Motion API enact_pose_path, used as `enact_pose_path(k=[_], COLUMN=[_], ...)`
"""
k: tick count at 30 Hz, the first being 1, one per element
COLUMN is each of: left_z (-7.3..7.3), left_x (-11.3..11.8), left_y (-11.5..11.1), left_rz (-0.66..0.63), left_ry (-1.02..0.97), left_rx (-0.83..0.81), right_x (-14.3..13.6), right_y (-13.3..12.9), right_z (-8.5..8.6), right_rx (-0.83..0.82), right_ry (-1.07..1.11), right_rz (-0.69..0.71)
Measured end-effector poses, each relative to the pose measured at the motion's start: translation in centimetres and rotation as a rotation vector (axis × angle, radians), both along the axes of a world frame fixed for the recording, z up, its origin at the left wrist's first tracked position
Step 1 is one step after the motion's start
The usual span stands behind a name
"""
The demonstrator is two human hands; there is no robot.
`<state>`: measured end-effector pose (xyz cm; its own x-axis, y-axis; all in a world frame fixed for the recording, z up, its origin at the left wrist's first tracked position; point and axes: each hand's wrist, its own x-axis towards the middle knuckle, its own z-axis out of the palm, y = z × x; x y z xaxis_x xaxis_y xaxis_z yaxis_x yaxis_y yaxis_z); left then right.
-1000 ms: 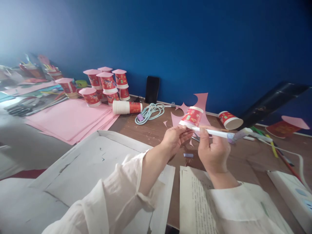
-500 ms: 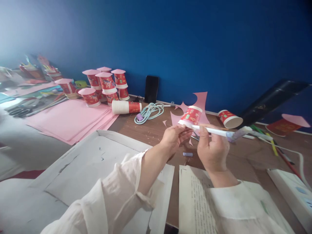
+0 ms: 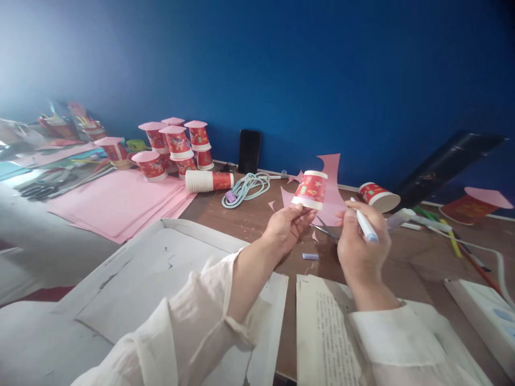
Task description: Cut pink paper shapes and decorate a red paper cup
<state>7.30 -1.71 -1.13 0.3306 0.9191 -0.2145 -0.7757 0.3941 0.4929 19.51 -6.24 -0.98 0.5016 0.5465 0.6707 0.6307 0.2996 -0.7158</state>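
Note:
My left hand [image 3: 286, 226] grips a red paper cup [image 3: 311, 188] by its white rim, which points down toward my fingers. My right hand [image 3: 364, 238] is closed around a white marker [image 3: 365, 224] with a pale blue end, apart from the cup. Behind the cup lies a pink paper offcut [image 3: 332, 185] with curved cutouts. A pair of scissors [image 3: 326, 228] rests between my hands, its handles hidden by the right one. The small lavender cap [image 3: 310, 257] sits on the table just below.
At the left, several red cups with pink paper tops [image 3: 177, 142] stand stacked beside pink sheets [image 3: 116, 201]. A nested row of cups [image 3: 207, 181], a coiled cable [image 3: 247, 190] and a phone [image 3: 249, 151] sit centrally. Another cup [image 3: 378, 197] lies right; an open book [image 3: 325, 327] is in front.
My right hand has moved right and away from the cup with the marker, which now points up and left. The cup has tilted more upright in my left hand.

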Motion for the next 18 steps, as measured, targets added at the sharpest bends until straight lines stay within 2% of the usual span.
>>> enact_pose_path(k=[3, 6, 8, 13, 18], left_z=[0.1, 0.3, 0.4, 0.3, 0.2], left_x=[0.0, -0.1, -0.1, -0.1, -0.1], left_y=[-0.1, -0.3, -0.4, -0.5, -0.8], left_rz=[-0.015, -0.023, -0.031, -0.072, -0.112], left_ry=[-0.035, -0.033, -0.032, -0.022, 0.042], left_rx=[0.002, -0.013, -0.013, 0.021, 0.062], right_x=[0.1, -0.2, -0.4, -0.3, 0.0], right_y=[0.8, 1.3, 1.3, 1.2, 1.2], right_z=[-0.5, -0.4, -0.1, 0.4, 0.3], right_rx=[-0.163, -0.216, -0.221, -0.204, -0.199], right_ry=[0.364, 0.765, 0.945, 1.204, 1.296], right_rz=[0.066, 0.219, 0.299, 0.447, 0.550])
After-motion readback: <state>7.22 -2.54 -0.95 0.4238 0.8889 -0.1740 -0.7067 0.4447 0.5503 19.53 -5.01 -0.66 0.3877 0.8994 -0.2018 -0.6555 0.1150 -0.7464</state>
